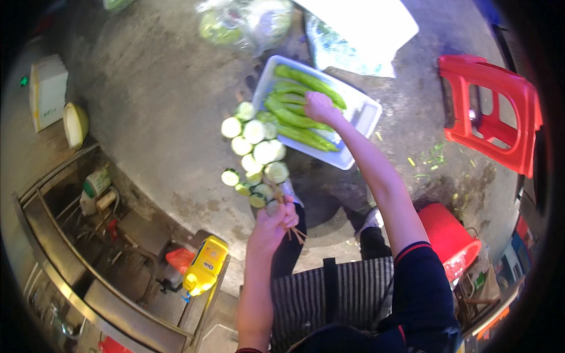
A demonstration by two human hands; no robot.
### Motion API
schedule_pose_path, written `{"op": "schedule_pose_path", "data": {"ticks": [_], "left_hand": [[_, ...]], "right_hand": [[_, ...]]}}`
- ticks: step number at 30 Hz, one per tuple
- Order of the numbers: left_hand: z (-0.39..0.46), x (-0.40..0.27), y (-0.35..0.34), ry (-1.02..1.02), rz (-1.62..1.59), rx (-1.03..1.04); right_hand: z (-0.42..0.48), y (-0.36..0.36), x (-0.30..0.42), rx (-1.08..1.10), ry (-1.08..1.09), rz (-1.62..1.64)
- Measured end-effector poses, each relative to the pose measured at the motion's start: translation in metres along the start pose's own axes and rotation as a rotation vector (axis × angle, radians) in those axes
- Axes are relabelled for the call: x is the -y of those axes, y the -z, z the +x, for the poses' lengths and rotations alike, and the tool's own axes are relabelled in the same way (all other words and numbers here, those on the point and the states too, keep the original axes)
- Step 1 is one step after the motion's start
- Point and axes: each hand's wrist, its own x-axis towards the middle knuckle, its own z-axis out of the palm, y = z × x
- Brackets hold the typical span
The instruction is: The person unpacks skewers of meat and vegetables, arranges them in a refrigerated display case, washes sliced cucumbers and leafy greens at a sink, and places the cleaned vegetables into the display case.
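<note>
My left hand [278, 216] is closed around the thin wooden sticks [296, 234] of several skewers. Round slices of a green-skinned vegetable, courgette or cucumber [252, 162], are threaded on them and fan out away from me. The far slices overlap the near left edge of a white plastic tray [364, 115]. Long green peppers [289, 112] lie side by side in that tray. My right hand [321, 107] is down among the peppers with its fingers curled. Whether it grips one is hidden by the hand itself.
Beyond the tray lie clear plastic bags of vegetables [245, 26] and a bright white sheet or board [371, 31]. A red plastic stool [490, 114] and a red bucket [446, 236] are on the right. At left, a metal rack [66, 264] adjoins a yellow bottle [206, 264].
</note>
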Motion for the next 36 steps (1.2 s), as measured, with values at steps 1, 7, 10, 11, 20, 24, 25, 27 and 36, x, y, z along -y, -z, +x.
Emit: {"op": "schedule_pose_path", "data": {"ticks": [1,7,10,11,20,24,25,27,36], "left_hand": [[-0.001,-0.002,0.001,-0.018,0.021,-0.028],[-0.008,-0.01,0.005,-0.06,-0.007,-0.016],[-0.008,-0.008,0.007,-0.121,-0.049,-0.004],[-0.01,-0.007,0.005,-0.149,-0.069,-0.003],[-0.118,0.031,-0.04,-0.237,-0.496,0.236],[-0.226,-0.008,-0.088,-0.384,-0.53,0.31],[-0.256,-0.023,-0.098,-0.416,-0.517,0.31],[-0.315,-0.057,-0.111,-0.517,-0.489,0.327],[-0.516,-0.234,-0.11,-0.985,-0.288,0.127]], "right_hand": [[0.007,-0.008,0.005,0.046,-0.013,-0.042],[0.021,-0.016,0.013,0.234,0.076,-0.343],[0.005,-0.002,0.009,0.152,0.178,-0.317],[-0.008,0.004,0.005,0.097,0.231,-0.284],[-0.24,0.199,0.173,0.055,0.45,0.076],[-0.323,0.291,0.299,0.183,0.578,0.258],[-0.338,0.31,0.332,0.275,0.612,0.347],[-0.365,0.351,0.407,0.494,0.664,0.495],[-0.391,0.392,0.669,0.37,1.036,0.48]]}}
